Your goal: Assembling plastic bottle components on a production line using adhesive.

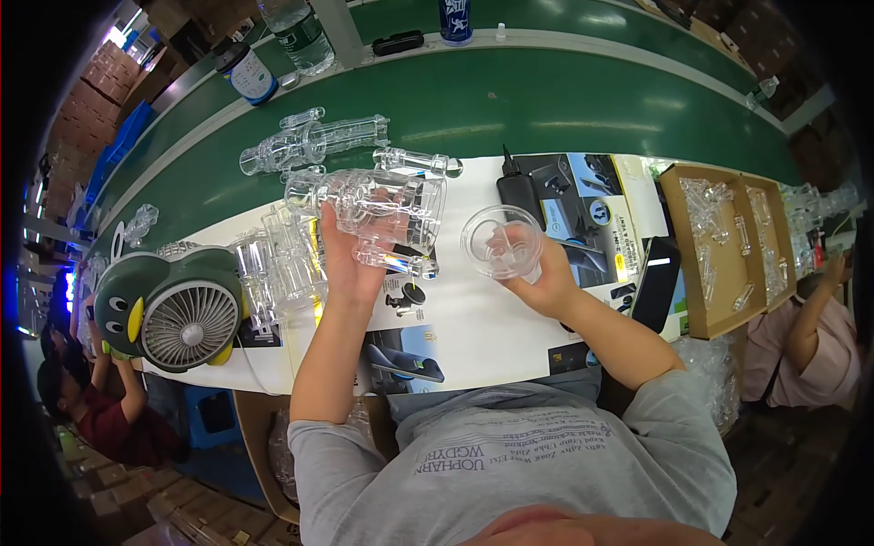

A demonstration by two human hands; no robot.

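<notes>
My left hand (348, 273) is closed round a clear plastic body (414, 205), a wide hollow piece with tubes inside and thinner clear rods at its sides. To the right of it, my right hand (549, 289) grips a clear round cup (492, 259), its round rim turned up toward me. A gap separates the cup from the body. Just beyond my left hand, another clear plastic assembly (350, 135) lies on the green surface. More clear parts (282, 264) stand beside my left wrist. Behind my right hand lies a black squeeze bottle (521, 193) with a pointed nozzle.
A penguin-shaped fan (187, 314) stands at the left. On the right are a dark phone (657, 284) and a cardboard tray (678, 246) of small clear parts. Bottles, including a water bottle (300, 41), line the far ledge. Other people sit at both sides.
</notes>
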